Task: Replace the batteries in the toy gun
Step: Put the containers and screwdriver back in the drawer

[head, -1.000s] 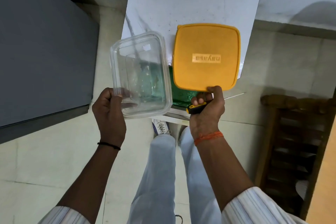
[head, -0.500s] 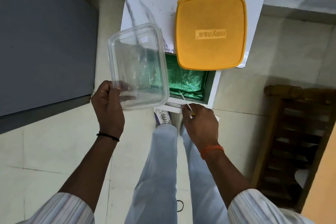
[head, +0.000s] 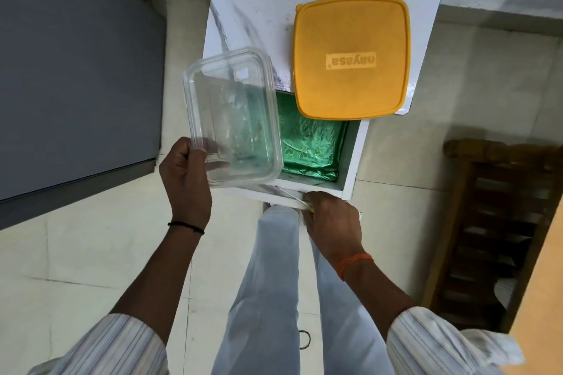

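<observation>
Left hand (head: 185,179) grips empty tub (head: 231,119) by its rim; right hand (head: 330,219) curls round what looks like a screwdriver (head: 294,196) at drawer (head: 350,161) edge; toy gun not in view; one-handed tub could tip; lid (head: 350,55) overhangs, may slide.

Clear glossy plastic box (head: 233,119) in the left hand (head: 185,179), matt yellow plastic lid (head: 350,58) beyond the right hand (head: 332,219), shiny crinkled green foil (head: 313,146) between

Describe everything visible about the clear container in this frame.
The clear container is a transparent, rounded-rectangular plastic tub with a thicker rim, lidless and apparently empty. The left hand grips its near-left corner, fingers showing through the wall, holding it tilted above the table edge and the open drawer's green lining.
</observation>
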